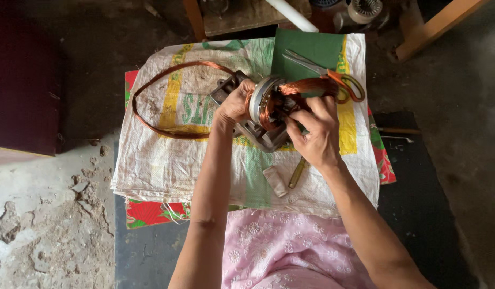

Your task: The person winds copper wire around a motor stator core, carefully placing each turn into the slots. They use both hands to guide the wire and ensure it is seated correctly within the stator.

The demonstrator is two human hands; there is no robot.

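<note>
My left hand point(235, 104) grips the rim of a round motor stator point(261, 101) that rests on a grey metal housing point(258, 136) over a white woven sack point(167, 160). My right hand point(317, 131) pinches the copper wire coil point(306, 85) at the stator's right side. A large loop of copper wire point(151, 101) trails from the stator to the left across the sack.
Orange-handled scissors point(333, 77) lie on a green sheet point(311, 48) behind the stator. A small pale roll point(275, 181) and a thin yellowish tool point(297, 172) lie near my wrists. A red patterned cloth point(148, 211) peeks out under the sack. Wooden furniture legs point(435, 24) stand behind.
</note>
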